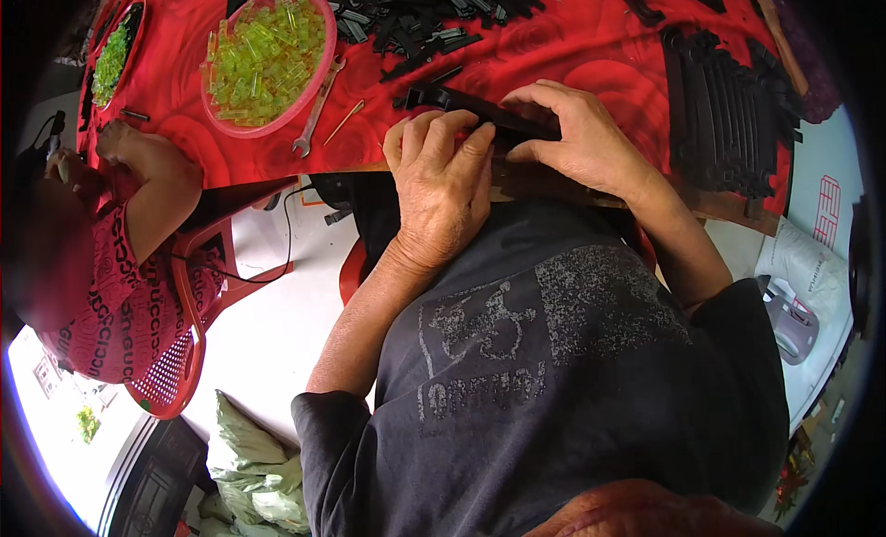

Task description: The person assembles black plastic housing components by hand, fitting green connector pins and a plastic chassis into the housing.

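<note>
A long black plastic-looking part [448, 98] lies at the table's near edge, gripped between my two hands. My left hand [441, 173] curls over its left portion, fingers bent and pressed on it; the fingertips are partly hidden. On its right end, my right hand [583, 136] is closed in a wide pinch, thumb on the near side and fingers on the far side. Just beyond the part is a heap of small black pieces [415, 25]. To the left stands a pink round basket [329, 41] full of clear yellow-green blocks [263, 66].
A wrench [320, 108] and a thin stick [344, 122] lie beside the basket. Long black parts [724, 113] are stacked in rows at the right. On the left sits another person [152, 168] near a second basket [115, 57]. A red plastic chair [189, 371] stands below.
</note>
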Available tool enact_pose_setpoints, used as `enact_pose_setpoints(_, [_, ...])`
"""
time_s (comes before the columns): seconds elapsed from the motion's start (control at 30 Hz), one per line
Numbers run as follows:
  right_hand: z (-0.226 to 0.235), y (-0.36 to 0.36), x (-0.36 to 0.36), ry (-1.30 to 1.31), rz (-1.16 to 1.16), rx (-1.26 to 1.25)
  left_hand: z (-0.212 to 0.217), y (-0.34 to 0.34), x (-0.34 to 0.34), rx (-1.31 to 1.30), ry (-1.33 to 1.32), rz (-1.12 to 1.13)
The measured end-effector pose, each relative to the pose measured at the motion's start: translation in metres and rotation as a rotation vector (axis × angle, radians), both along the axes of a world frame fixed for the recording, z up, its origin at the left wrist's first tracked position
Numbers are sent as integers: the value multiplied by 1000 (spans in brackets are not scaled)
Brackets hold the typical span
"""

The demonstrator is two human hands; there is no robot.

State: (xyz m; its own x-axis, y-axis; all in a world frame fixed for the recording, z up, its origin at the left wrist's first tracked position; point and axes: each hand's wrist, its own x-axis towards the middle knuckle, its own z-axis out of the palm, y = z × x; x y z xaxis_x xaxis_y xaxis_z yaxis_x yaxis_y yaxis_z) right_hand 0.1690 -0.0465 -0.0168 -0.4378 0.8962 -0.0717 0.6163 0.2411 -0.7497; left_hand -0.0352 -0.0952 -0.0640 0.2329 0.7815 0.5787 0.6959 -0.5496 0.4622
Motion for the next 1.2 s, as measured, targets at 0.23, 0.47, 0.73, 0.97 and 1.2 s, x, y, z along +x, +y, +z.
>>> enact_pose_setpoints(0.23, [-3,1,5,131,-27,-66,12,2,4,-28,53,16])
enact_pose_setpoints(0.47, [-5,-1,7,248,-99,-220,17,1,9,-84,93,34])
enact_pose_setpoints(0.73, [-9,-1,7,180,-105,-81,19,-1,11,-102,81,42])
enact_pose_setpoints(0.97, [-8,-2,8,150,-77,9,19,0,13,-104,120,38])
enact_pose_setpoints(1.2, [-7,1,12,163,-77,-73,24,0,17,-137,151,30])
